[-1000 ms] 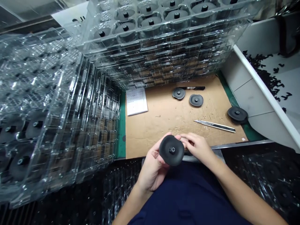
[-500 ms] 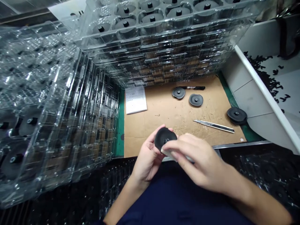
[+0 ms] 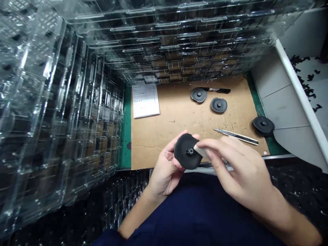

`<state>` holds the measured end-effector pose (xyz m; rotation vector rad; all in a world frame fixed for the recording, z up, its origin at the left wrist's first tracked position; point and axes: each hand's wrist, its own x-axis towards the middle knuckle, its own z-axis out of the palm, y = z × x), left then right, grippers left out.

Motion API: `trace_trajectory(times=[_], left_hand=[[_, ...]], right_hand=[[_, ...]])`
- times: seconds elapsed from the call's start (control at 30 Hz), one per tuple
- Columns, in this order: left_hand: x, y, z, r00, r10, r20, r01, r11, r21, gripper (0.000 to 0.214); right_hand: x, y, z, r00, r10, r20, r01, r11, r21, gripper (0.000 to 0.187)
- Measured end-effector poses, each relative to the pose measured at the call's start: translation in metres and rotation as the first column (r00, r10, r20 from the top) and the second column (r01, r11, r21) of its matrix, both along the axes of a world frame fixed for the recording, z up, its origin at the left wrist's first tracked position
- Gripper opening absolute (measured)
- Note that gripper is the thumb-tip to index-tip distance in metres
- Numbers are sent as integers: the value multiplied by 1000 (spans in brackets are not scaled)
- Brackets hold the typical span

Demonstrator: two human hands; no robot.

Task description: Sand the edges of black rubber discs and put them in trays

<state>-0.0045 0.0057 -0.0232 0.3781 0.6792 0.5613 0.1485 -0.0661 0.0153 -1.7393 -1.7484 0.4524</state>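
Observation:
A round black disc with a short central stem (image 3: 186, 158) is gripped at its edge by my left hand (image 3: 167, 169), its stem side facing up toward me. Between the thumb and fingers of my right hand (image 3: 242, 167) is a small whitish block (image 3: 201, 150), perhaps an eraser. The block's tip is at the disc's right side, close to the stem; whether it touches is hard to tell. Beyond my hands, a craft knife (image 3: 237, 136) lies on the cardboard sheet (image 3: 151, 143). Two more black discs (image 3: 199, 95) (image 3: 219, 105) rest near a black marker (image 3: 217, 90).
Stacked clear plastic trays (image 3: 179, 44) wall off the back, and another stack (image 3: 77, 109) stands at left. A printed paper (image 3: 145, 102) lies at the back left. At right, another black disc (image 3: 263, 125) sits beside a white bin (image 3: 284, 95); small black scraps (image 3: 304, 73) lie beyond the bin's edge.
The held disc has turned to face me more squarely. My right hand has shifted right, moving the whitish block from the disc's lower edge to its right side. The view has tilted downward.

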Motion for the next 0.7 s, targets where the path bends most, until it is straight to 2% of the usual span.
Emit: trace_trajectory(times=[0.03, 0.1, 0.17, 0.23, 0.3, 0.37, 0.47, 0.57, 0.7], left_hand=[[0, 0, 0, 1000, 7, 0, -7, 1000, -14, 59], [-2, 1, -2, 999, 3, 33, -1, 998, -57, 54], [-6, 2, -6, 997, -8, 75, 14, 996, -84, 46], [-11, 3, -11, 994, -26, 106, 36, 995, -92, 39], [-18, 3, -17, 990, -54, 129, 69, 990, -120, 41], [-25, 4, -21, 981, -91, 174, 121, 978, -169, 50], [-32, 8, -23, 966, -108, 235, 156, 968, -197, 58], [-35, 13, -25, 959, -105, 262, 157, 970, -184, 62], [-39, 15, -27, 955, -69, 289, 131, 971, -199, 61]], right_hand=[[-2, 7, 1, 999, -9, 47, 7, 1000, 24, 27], [-4, 23, 2, 993, 78, 93, -90, 988, 126, 27], [-4, 40, -1, 970, 238, 47, -242, 949, 200, 26], [1, 52, -8, 947, 317, -51, -306, 939, 155, 28], [8, 56, -16, 964, 236, -123, -234, 972, 31, 29], [13, 51, -27, 983, 86, -161, -99, 993, -71, 26], [12, 34, -47, 971, -100, -217, 48, 971, -235, 23], [0, 15, -68, 953, -123, -276, 5, 920, -392, 25], [-18, 0, -86, 941, -28, -338, -130, 891, -436, 28]])
